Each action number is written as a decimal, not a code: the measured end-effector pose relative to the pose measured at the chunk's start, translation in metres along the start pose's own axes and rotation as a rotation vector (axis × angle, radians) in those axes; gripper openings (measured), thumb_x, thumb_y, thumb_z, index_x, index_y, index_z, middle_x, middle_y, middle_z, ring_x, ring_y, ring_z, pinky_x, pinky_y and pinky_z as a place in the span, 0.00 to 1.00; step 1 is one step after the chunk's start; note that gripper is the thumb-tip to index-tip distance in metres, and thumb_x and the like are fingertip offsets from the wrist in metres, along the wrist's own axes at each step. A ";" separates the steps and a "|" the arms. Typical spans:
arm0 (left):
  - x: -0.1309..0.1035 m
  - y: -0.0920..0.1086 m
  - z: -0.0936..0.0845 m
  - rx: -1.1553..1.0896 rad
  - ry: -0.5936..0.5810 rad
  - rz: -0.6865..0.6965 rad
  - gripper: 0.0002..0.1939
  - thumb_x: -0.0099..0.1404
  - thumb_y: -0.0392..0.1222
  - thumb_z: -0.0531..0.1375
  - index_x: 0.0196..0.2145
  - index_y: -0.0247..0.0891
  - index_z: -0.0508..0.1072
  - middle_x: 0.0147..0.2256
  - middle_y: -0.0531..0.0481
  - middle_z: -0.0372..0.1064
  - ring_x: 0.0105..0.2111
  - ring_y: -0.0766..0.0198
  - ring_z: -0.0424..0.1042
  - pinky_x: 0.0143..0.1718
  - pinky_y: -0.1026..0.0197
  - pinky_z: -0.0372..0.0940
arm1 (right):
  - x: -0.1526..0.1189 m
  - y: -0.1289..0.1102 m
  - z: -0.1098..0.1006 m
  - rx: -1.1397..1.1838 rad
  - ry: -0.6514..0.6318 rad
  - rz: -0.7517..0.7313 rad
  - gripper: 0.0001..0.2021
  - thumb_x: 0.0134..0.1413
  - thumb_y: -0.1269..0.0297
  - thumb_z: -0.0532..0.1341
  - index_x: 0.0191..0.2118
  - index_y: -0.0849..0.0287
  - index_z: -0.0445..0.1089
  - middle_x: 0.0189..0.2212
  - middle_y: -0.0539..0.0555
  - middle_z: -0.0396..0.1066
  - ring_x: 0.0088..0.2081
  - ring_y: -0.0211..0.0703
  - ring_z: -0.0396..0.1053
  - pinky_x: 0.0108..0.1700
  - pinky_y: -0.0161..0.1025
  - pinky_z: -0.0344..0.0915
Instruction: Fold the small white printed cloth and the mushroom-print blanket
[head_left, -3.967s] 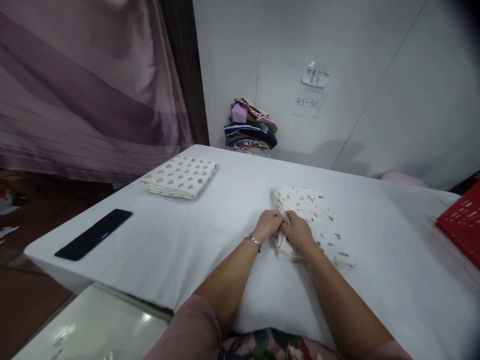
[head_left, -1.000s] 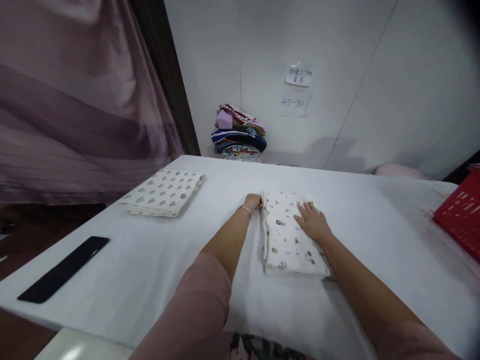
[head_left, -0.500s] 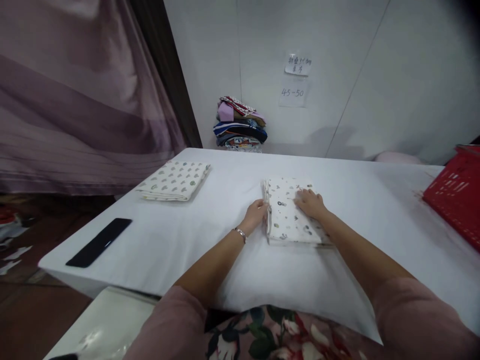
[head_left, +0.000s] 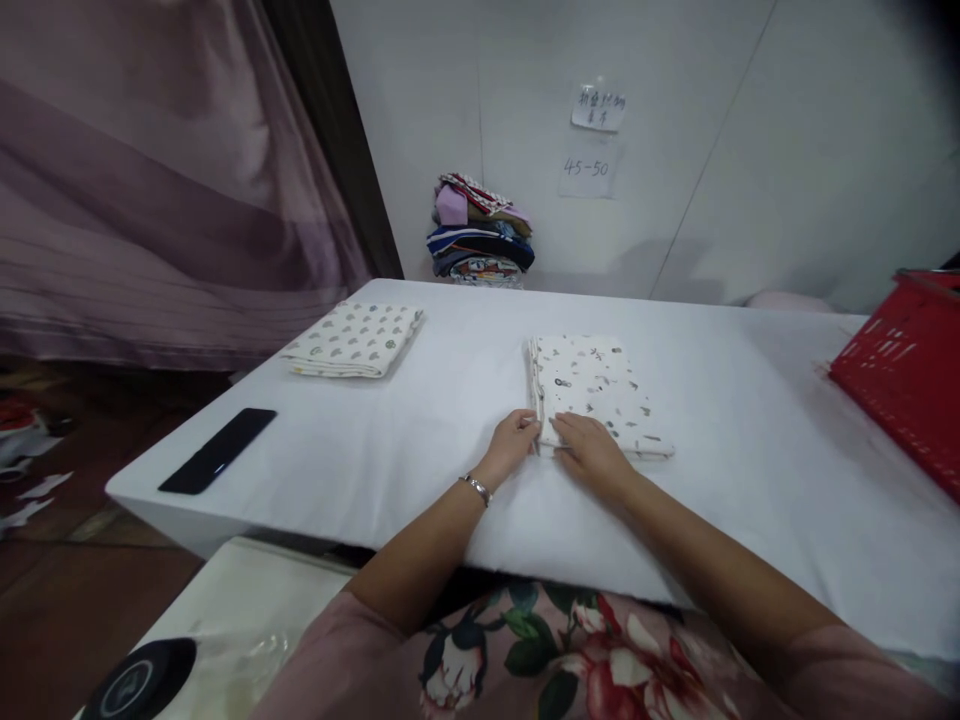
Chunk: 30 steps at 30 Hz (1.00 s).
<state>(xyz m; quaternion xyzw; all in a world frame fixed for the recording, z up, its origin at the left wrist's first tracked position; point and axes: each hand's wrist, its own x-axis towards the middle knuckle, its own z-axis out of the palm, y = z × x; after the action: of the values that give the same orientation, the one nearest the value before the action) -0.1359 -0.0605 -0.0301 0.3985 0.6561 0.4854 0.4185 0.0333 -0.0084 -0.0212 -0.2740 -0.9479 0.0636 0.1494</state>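
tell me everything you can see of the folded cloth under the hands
The folded cloth is off-white with small scattered prints, mostly grey, and looks like soft fabric. It lies flat on the white table, folded into a roughly rectangular bundle, with layers showing along its left edge. The left hand touches its near left corner; the right hand is on its near edge.
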 end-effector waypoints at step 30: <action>-0.021 0.010 -0.003 0.639 -0.054 0.633 0.10 0.64 0.38 0.50 0.37 0.40 0.71 0.40 0.48 0.67 0.43 0.61 0.62 0.42 0.60 0.61 | -0.019 0.026 -0.006 0.108 0.190 0.057 0.16 0.57 0.63 0.51 0.48 0.57 0.70 0.48 0.56 0.70 0.52 0.47 0.64 0.55 0.48 0.58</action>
<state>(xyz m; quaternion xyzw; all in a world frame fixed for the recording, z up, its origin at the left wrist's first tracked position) -0.1306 -0.0789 -0.0162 0.7012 0.6077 0.3520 0.1224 0.0635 0.0041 -0.0250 -0.2972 -0.9165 0.0928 0.2511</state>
